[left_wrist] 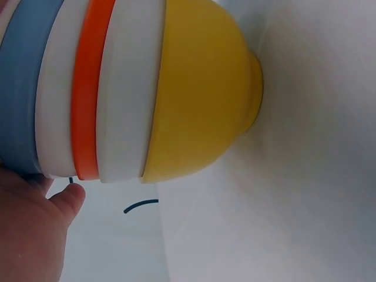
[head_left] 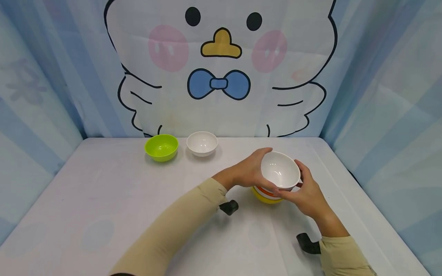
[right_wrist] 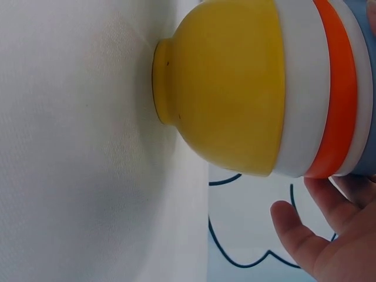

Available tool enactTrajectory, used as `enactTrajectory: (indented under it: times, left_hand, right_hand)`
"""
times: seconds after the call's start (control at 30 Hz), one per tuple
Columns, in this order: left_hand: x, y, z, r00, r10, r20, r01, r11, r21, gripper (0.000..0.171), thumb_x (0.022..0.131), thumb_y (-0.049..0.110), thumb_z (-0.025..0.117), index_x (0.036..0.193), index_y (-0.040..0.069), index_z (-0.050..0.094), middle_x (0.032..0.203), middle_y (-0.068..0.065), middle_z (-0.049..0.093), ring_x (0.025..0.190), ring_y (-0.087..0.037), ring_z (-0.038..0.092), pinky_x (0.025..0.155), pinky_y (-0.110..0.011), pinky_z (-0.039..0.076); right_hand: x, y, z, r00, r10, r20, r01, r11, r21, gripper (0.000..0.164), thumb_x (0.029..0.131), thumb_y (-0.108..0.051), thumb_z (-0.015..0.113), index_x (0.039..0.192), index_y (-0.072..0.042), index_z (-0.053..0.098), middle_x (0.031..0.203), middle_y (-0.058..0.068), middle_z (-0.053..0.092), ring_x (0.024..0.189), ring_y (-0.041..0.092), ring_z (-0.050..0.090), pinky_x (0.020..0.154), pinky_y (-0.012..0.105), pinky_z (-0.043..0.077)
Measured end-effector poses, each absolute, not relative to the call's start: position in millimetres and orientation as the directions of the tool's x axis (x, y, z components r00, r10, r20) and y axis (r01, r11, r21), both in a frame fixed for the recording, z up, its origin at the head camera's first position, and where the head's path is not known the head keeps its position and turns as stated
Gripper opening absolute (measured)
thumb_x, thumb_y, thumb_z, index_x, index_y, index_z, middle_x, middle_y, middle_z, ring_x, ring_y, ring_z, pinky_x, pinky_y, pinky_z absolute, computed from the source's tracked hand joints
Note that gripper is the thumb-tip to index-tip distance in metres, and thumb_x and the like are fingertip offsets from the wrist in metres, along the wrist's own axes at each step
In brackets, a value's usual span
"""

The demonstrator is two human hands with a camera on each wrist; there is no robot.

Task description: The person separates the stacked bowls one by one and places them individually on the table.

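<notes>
Both hands hold a white bowl [head_left: 280, 170] by its sides at the top of a stack on the right of the table. My left hand [head_left: 250, 170] has its thumb along the front, and my right hand [head_left: 310, 195] curls round the other side. Under it, the left wrist view shows a blue bowl [left_wrist: 23, 88], then white, an orange bowl [left_wrist: 91, 88], white again, and a yellow bowl [left_wrist: 202, 88] at the bottom. In the right wrist view, fingertips [right_wrist: 320, 185] of my right hand touch the stack near the orange bowl.
A green bowl [head_left: 161, 147] and another white bowl [head_left: 202, 143] stand side by side at the table's back edge, left of the stack. Behind hangs a curtain [head_left: 221, 115] with a cartoon figure; blue striped curtains flank the white table [head_left: 103, 199].
</notes>
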State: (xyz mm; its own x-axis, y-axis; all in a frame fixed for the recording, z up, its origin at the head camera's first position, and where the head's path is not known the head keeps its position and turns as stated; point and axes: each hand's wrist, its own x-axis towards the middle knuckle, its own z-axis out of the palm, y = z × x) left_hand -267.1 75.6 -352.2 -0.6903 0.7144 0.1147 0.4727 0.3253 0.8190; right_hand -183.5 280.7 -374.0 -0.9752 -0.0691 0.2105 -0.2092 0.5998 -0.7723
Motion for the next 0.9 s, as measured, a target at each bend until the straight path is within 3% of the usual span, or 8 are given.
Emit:
enactTrajectory:
  times: [0.5, 0.9]
  left_hand:
    - [-263.5, 76.0, -353.2, -0.704, 0.692, 0.161, 0.51, 0.335, 0.792, 0.109, 0.074, 0.039, 0.089, 0.156, 0.007, 0.024, 0.15, -0.007, 0.038, 0.122, -0.016, 0.047, 0.093, -0.023, 0.049]
    - [-264.3, 76.5, -353.6, -0.706, 0.68, 0.196, 0.557, 0.363, 0.747, 0.108, 0.074, 0.041, 0.088, 0.156, 0.007, 0.026, 0.153, -0.007, 0.036, 0.125, -0.018, 0.045, 0.096, -0.026, 0.048]
  right_hand:
    - [-182.9, 279.8, -373.3, -0.977, -0.065, 0.202, -0.199, 0.611, -0.766, 0.106, 0.079, -0.016, 0.086, 0.155, 0.005, 0.014, 0.149, 0.026, 0.034, 0.126, 0.045, 0.043, 0.1, 0.063, 0.042]
    - [-184.1, 282.5, -370.7, -0.971, -0.09, 0.222, -0.23, 0.609, -0.759, 0.103, 0.08, -0.017, 0.085, 0.154, 0.005, 0.017, 0.149, 0.025, 0.036, 0.127, 0.042, 0.044, 0.101, 0.059, 0.04]
